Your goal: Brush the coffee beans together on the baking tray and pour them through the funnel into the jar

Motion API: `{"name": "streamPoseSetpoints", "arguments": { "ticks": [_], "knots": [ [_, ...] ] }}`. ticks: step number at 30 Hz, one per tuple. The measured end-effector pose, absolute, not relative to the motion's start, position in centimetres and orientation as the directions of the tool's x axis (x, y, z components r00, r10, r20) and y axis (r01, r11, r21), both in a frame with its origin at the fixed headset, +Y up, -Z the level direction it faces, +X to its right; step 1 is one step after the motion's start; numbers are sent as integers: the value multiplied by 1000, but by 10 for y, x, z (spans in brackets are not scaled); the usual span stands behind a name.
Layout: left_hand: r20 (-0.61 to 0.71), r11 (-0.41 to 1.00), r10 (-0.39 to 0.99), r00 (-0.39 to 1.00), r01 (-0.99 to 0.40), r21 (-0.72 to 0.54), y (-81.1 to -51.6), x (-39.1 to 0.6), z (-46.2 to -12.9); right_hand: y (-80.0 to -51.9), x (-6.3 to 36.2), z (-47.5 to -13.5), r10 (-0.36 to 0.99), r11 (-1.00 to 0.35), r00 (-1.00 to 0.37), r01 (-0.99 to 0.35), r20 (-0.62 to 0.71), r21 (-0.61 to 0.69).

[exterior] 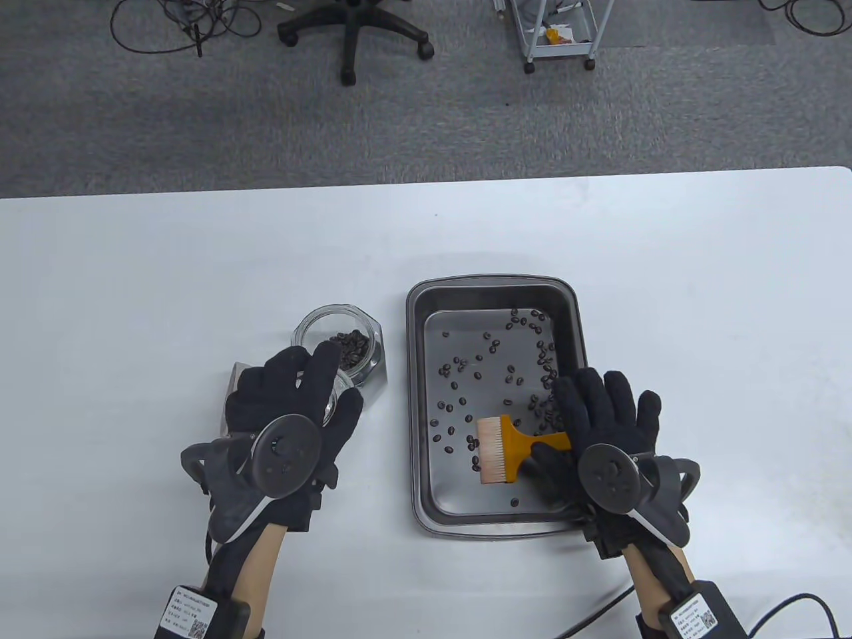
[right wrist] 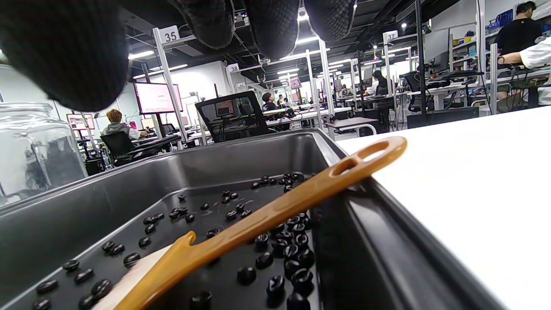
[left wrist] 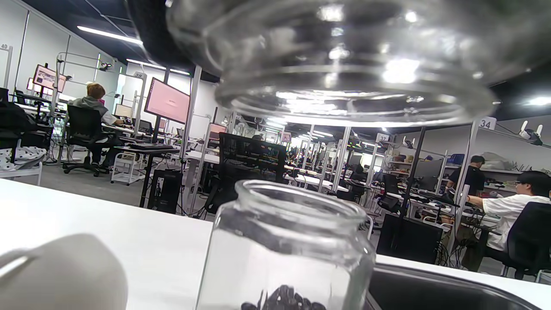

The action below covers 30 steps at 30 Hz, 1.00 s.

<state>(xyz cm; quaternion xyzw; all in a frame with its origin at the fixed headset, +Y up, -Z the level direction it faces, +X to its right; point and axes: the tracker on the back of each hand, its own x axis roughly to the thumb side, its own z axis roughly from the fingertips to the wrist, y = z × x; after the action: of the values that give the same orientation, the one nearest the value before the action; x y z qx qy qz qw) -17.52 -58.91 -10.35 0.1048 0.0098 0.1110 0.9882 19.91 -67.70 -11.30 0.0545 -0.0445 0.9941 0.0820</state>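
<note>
A grey baking tray (exterior: 492,283) holds scattered coffee beans (exterior: 499,373). An orange brush (exterior: 506,449) lies in it, bristles to the left. In the right wrist view the brush (right wrist: 275,215) leans with its handle on the tray's (right wrist: 86,215) right rim, and the gloved fingers (right wrist: 267,21) hang above without touching it. My right hand (exterior: 566,426) hovers over the handle. A glass jar (exterior: 336,329) with some beans stands left of the tray. My left hand (exterior: 313,386) grips a clear glass funnel (exterior: 331,403) just in front of it. The funnel (left wrist: 344,77) hangs above the jar (left wrist: 284,245).
A pale grey object (exterior: 234,383) lies on the white table under my left hand, to the jar's left; it also shows in the left wrist view (left wrist: 60,275). Beyond the table's far edge stand an office chair (exterior: 349,33) and a wheeled cart (exterior: 559,33).
</note>
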Motion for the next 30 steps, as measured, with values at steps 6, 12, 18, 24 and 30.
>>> {"name": "streamPoseSetpoints", "arguments": {
  "ticks": [6, 12, 18, 24, 30],
  "knots": [
    [9, 951, 241, 970, -238, 199, -603, -174, -83, -680, 198, -113, 143, -986, -982, -152, 119, -65],
    [5, 956, 237, 971, -235, 178, -622, -174, -70, -678, 199, -112, 153, -984, -981, -162, 120, -74],
    [2, 958, 243, 970, -240, 154, -640, -170, -64, -679, 199, -112, 163, -983, -979, -172, 120, -69],
    [-2, 965, 235, 972, -233, 119, -661, -166, -62, -680, 200, -112, 173, -981, -978, -182, 120, -63],
    [7, 976, 206, 979, -206, 73, -682, -160, -62, -679, 199, -112, 177, -981, -977, -185, 121, -62]
  ]
}}
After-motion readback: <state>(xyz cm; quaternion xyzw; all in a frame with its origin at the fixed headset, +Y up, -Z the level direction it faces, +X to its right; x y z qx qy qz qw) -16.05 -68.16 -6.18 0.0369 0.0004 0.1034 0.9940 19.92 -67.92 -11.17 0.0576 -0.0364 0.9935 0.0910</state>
